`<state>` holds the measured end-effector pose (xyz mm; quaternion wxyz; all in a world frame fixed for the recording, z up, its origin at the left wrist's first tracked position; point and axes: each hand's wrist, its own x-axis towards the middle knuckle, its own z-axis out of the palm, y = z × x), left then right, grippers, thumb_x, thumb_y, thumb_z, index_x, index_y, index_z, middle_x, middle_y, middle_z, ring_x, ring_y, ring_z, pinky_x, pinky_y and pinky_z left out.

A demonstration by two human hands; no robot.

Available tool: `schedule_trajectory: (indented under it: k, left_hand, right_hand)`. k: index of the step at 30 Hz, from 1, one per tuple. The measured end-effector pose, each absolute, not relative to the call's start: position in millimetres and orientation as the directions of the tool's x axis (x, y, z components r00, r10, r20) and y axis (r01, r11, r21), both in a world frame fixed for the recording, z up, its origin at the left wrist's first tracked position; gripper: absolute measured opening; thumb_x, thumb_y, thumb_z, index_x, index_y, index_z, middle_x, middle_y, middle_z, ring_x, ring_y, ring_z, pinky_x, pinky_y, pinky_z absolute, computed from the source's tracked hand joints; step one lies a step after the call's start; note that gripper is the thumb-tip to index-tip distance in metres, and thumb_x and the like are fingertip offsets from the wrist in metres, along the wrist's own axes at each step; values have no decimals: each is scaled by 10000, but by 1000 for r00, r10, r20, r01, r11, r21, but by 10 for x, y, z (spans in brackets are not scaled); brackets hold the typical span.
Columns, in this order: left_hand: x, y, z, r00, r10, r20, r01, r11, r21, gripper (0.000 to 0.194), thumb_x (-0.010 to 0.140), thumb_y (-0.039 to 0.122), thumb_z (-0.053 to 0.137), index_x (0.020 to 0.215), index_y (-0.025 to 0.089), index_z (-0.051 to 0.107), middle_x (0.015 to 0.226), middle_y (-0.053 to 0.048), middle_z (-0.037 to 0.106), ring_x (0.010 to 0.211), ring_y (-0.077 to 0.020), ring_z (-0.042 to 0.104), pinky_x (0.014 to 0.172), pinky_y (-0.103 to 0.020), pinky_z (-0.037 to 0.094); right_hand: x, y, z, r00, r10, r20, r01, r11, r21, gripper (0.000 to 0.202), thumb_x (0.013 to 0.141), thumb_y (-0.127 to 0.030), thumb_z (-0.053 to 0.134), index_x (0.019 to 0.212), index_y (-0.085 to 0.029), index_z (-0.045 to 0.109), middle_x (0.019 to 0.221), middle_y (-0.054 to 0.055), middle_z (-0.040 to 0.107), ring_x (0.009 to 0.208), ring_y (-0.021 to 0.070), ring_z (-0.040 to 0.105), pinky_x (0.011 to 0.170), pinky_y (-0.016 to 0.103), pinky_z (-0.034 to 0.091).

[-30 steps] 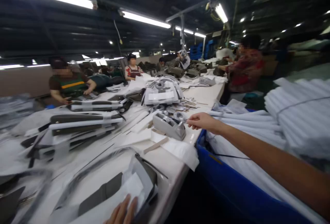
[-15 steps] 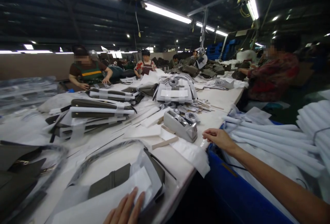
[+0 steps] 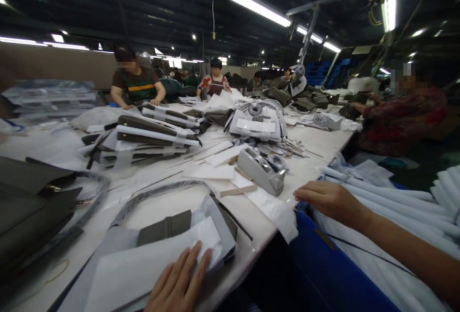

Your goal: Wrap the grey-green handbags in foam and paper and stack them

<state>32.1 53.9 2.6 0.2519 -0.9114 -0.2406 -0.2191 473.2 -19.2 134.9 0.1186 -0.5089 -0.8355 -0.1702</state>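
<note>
My left hand [image 3: 181,281] lies with fingers spread on a white sheet [image 3: 143,266] that covers part of an olive bag [image 3: 167,225]. The bag's handle [image 3: 158,187], wrapped in clear film, arches behind it on the table. My right hand [image 3: 328,200] hovers over the corner of a blue bin [image 3: 334,273], its fingers pressed together; whatever may be between the fingertips is too small to make out. Just left of my right hand, a grey tape dispenser [image 3: 260,170] stands on the table.
White padded rolls [image 3: 391,197] fill the bin at right. Another olive bag [image 3: 36,206] sits at left. Stacked wrapped bags [image 3: 154,134] and a stuffed white-covered bag [image 3: 257,122] stand farther back. People work around the table [image 3: 305,146], one at right [image 3: 398,115].
The view has shifted, so most things appear farther right. My right hand has turned more palm-down beside the dispenser. My left hand still rests on the sheet.
</note>
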Motion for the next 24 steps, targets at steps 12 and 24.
schedule_trajectory:
  k: [12,24]
  left_hand:
    - [462,334,196,673,499,546,663,-734,-146,437,1035,202,306,1426,269,487,1428,-24,560,1271,-196,535,1025,-339,421]
    - [496,353,203,601,471,646,679,-727,-102,369,1029,269,360,1301,256,610,1318,-28,647,1194,-198,584,1030,-324,368]
  right_hand:
    - [3241,624,1558,-812,571,120,562,821,-100,200,975,-331,533,872,-206,650,717,18,637,688,139,585,634,285,368]
    - [2408,1613,1305,-840,404,-362,465,880,-99,143,857,-364,686,806,-235,721,793,13,736,705,158,631,560,280,272]
